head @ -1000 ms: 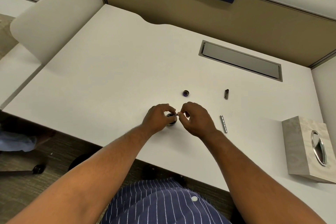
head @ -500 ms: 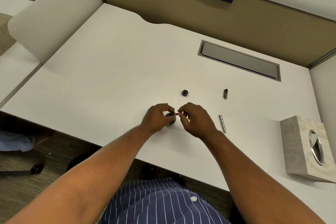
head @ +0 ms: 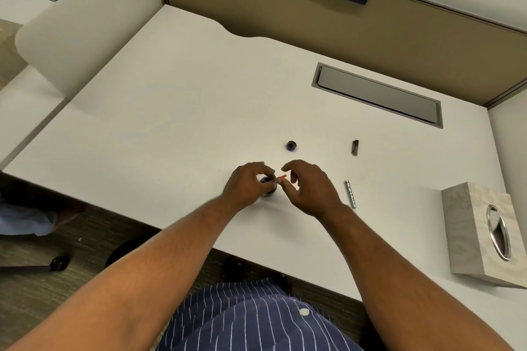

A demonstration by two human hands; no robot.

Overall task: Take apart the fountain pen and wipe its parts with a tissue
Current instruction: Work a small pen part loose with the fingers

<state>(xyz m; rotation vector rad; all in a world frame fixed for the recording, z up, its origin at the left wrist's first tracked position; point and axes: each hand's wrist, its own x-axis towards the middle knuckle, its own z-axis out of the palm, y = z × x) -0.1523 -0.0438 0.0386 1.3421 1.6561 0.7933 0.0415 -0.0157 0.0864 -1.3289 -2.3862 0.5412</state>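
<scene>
My left hand curls over a small dark ink bottle near the desk's front edge. Its fingertips pinch a thin pen part with a red end that sticks out to the right. My right hand hovers just right of it, index finger and thumb apart on either side of the red end, not gripping it. The silver pen barrel lies to the right of my right hand. The dark pen cap lies farther back. A tissue box stands at the right.
The ink bottle's round lid sits on the white desk just beyond my hands. A grey cable hatch is set into the back right. Partition walls close the back and left. A chair base shows on the floor at lower left.
My right hand's fingers have spread and drawn slightly right, off the thin part they were touching. The red end now shows. The left hand has stayed on the bottle.
</scene>
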